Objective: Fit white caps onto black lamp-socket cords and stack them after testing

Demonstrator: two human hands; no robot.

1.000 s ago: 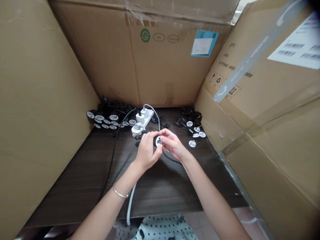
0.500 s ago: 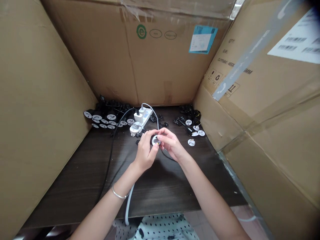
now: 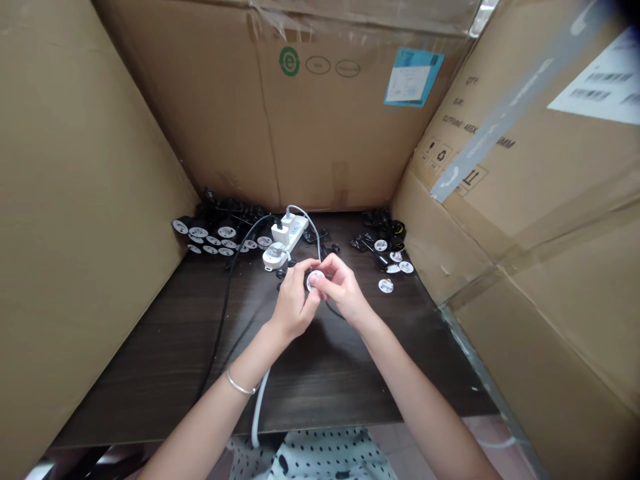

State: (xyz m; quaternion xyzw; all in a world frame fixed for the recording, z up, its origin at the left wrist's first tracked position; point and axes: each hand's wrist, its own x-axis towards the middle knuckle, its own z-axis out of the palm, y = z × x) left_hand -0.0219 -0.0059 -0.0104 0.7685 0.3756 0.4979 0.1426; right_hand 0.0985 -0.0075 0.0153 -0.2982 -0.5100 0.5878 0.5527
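Note:
Between my two hands, above the middle of the dark table, is a small round black part with a white disc face (image 3: 312, 276). My left hand (image 3: 293, 300) grips it from the left, fingers curled round its side. The thumb of my right hand (image 3: 347, 293) lies on the white face, while its fingers bend behind the far right side. Much of the part is hidden by my fingers. A grey cable (image 3: 334, 311) shows just below my right hand; where it ends I cannot tell.
Behind my hands lies a white power strip (image 3: 299, 230) with plugs and cables. Several black parts with white disc faces (image 3: 227, 232) are stacked back left. Loose white discs (image 3: 385, 286) and black pieces (image 3: 383, 261) lie right. Cardboard walls (image 3: 320, 147) enclose the table (image 3: 330, 387).
My right thumb has moved further over the white disc face, covering its middle. The whole view has shifted slightly. Both hands keep hold of the part.

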